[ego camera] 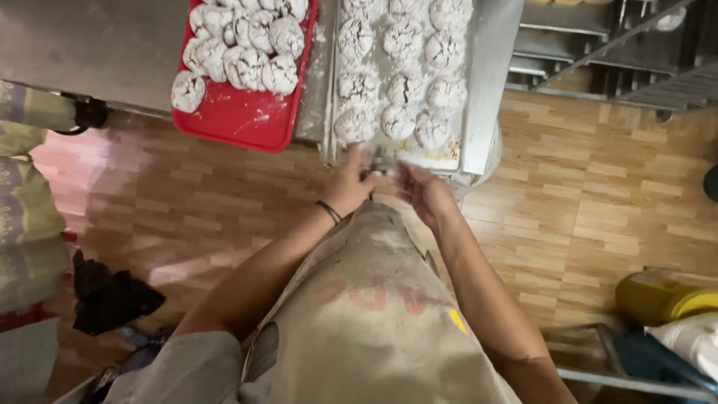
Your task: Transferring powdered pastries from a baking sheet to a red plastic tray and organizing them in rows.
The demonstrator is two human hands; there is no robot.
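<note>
Hands meet at the near edge of the metal tray [479, 82], at twelve o'clock from my apron [374, 314]. My left hand [350, 182] and right hand [422, 191] close together around a small dark piece [380, 166] between them; blur hides it, so I cannot tell how firmly either grips. Sugar-dusted cookies [404, 86] sit in rows on the tray just beyond my fingers. At eleven o'clock, a red tray [239, 120] holds a heap of more, resting on the tabletop [90, 45].
</note>
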